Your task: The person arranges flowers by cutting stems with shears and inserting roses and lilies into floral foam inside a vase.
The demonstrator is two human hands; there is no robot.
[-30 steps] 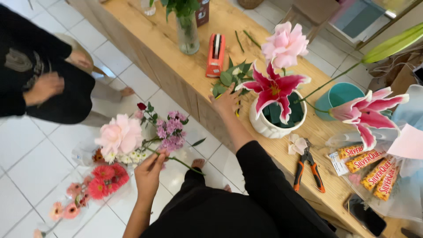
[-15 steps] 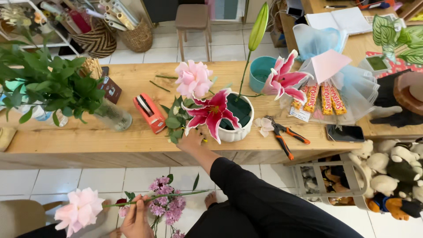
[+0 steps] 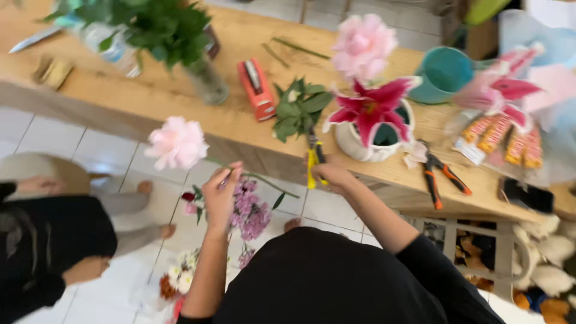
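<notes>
My left hand [image 3: 221, 195] grips the green stem of a pale pink peony [image 3: 176, 143], held out over the floor with the bloom to the left. Small purple flowers [image 3: 252, 211] hang just below that hand. My right hand [image 3: 332, 175] holds yellow-handled pruners [image 3: 314, 159] at the front edge of the wooden table [image 3: 150, 99], the blades pointing up toward a leafy sprig [image 3: 297, 110]. Just right of the pruners stands a white pot [image 3: 360, 147] with a magenta lily [image 3: 372, 108] and a pink peony [image 3: 363, 45].
On the table lie a red stapler [image 3: 255, 88], a glass vase of greenery [image 3: 207, 78], a teal bucket [image 3: 444, 75], orange-handled cutters [image 3: 438, 174], and a wrapped bouquet with snack bars [image 3: 504, 120]. Another person in black [image 3: 48, 240] sits at left. Loose flowers [image 3: 177, 279] lie on the tiled floor.
My right hand has come back from the pot and now holds the yellow pruners at the table edge. My left hand has raised the pink peony higher. The view swung left.
</notes>
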